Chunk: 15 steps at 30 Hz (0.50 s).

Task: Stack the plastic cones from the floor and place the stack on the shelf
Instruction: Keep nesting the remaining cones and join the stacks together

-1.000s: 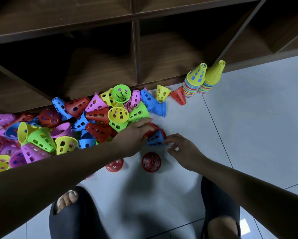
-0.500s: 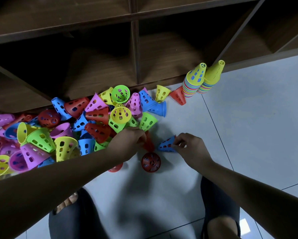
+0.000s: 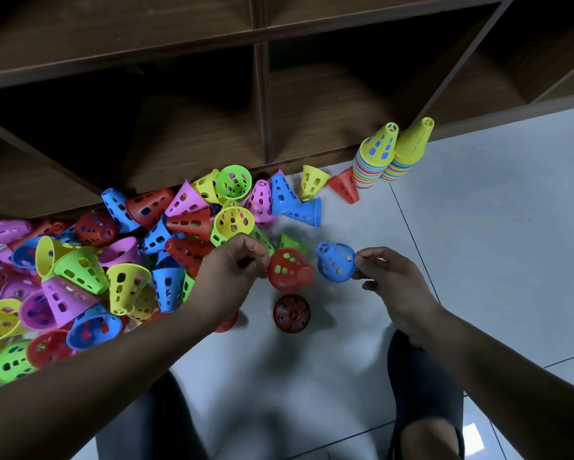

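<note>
My left hand (image 3: 232, 263) pinches the rim of a red perforated cone (image 3: 289, 269) held above the floor. My right hand (image 3: 388, 273) grips a blue perforated cone (image 3: 335, 262) by its rim, just right of the red one; a small gap separates them. A big loose pile of coloured cones (image 3: 113, 260) covers the floor at left. Two tall stacks of cones (image 3: 375, 161) topped in yellow stand on the floor against the wooden shelf (image 3: 262, 111). A dark red cone (image 3: 291, 313) stands on the tile under my hands.
A single red cone (image 3: 345, 189) and a yellow one (image 3: 312, 180) lie near the stacks. Grey floor tiles (image 3: 478, 244) stretch to the right. My knees in dark trousers (image 3: 425, 393) frame the bottom of the view. The shelf compartments look dark and open.
Both hands have lifted off the floor: the left raised a red cone, the right raised the blue cone, and the two cones now hover side by side.
</note>
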Each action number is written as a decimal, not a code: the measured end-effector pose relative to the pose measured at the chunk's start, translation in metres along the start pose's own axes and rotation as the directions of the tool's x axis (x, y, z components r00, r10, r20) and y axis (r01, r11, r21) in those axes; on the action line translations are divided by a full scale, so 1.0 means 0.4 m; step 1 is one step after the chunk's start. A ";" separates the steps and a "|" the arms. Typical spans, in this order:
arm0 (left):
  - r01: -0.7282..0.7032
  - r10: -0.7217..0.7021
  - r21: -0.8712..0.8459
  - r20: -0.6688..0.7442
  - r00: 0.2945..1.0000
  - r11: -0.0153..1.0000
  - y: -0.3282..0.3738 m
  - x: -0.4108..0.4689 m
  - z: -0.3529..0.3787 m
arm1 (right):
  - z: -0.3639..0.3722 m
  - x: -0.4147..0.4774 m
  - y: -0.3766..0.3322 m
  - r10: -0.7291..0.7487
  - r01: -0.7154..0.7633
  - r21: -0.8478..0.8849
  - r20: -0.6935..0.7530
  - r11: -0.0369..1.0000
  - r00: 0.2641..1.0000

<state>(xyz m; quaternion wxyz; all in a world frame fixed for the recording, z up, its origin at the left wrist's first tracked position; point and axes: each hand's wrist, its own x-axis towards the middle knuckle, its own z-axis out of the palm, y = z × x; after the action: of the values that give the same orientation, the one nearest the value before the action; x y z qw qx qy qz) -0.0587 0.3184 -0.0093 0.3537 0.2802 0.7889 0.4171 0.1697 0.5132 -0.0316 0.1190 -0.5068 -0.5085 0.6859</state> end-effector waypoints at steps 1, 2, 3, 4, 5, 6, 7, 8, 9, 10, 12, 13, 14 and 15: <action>0.032 -0.031 -0.032 0.028 0.999 0.999 -0.003 -0.007 0.004 | -0.001 -0.002 -0.001 0.031 -0.033 0.050 0.043 0.998 0.999; 0.060 -0.057 -0.050 0.059 0.997 0.997 -0.006 -0.014 0.008 | 0.000 -0.005 -0.005 0.058 -0.067 0.097 0.087 0.993 0.995; 0.083 -0.079 -0.048 0.088 0.993 0.995 -0.011 -0.021 0.012 | 0.002 -0.007 -0.007 0.083 -0.101 0.144 0.126 0.984 0.989; 0.097 -0.092 -0.036 0.113 0.989 0.995 -0.015 -0.026 0.017 | 0.004 -0.011 -0.011 0.108 -0.138 0.186 0.163 0.973 0.981; 0.101 -0.097 -0.022 0.131 0.987 0.995 -0.020 -0.030 0.022 | 0.007 -0.014 -0.012 0.131 -0.174 0.217 0.202 0.960 0.971; 0.096 -0.093 -0.011 0.144 0.985 0.995 -0.026 -0.033 0.029 | 0.012 -0.018 -0.012 0.151 -0.210 0.234 0.246 0.949 0.957; 0.087 -0.087 0.005 0.154 0.984 0.996 -0.032 -0.037 0.035 | 0.017 -0.022 -0.010 0.165 -0.237 0.237 0.290 0.942 0.943; 0.080 -0.083 0.027 0.167 0.982 0.996 -0.038 -0.040 0.041 | 0.024 -0.027 -0.005 0.173 -0.258 0.233 0.331 0.937 0.928; 0.075 -0.083 0.055 0.179 0.980 0.996 -0.044 -0.045 0.046 | 0.030 -0.030 0.002 0.176 -0.271 0.223 0.368 0.937 0.913; 0.068 -0.082 0.080 0.189 0.978 0.994 -0.051 -0.048 0.050 | 0.037 -0.036 0.008 0.178 -0.274 0.197 0.401 0.941 0.899; 0.043 -0.070 0.131 0.207 0.976 0.990 -0.067 -0.052 0.055 | 0.049 -0.044 0.024 0.175 -0.246 0.113 0.434 0.963 0.884; 0.025 -0.060 0.163 0.213 0.975 0.986 -0.075 -0.053 0.057 | 0.054 -0.046 0.034 0.168 -0.220 0.073 0.431 0.973 0.886; 0.012 -0.054 0.193 0.214 0.975 0.981 -0.081 -0.056 0.058 | 0.060 -0.048 0.041 0.165 -0.195 0.031 0.416 0.980 0.894; 0.006 -0.053 0.217 0.213 0.976 0.976 -0.084 -0.059 0.060 | 0.063 -0.048 0.049 0.159 -0.170 -0.007 0.394 0.985 0.905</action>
<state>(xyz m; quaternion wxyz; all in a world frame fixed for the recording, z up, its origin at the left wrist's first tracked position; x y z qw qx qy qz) -0.0308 0.2953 -0.0401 0.4116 0.3489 0.7902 0.2907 0.1650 0.4767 -0.0374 -0.0368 -0.3984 -0.4681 0.7879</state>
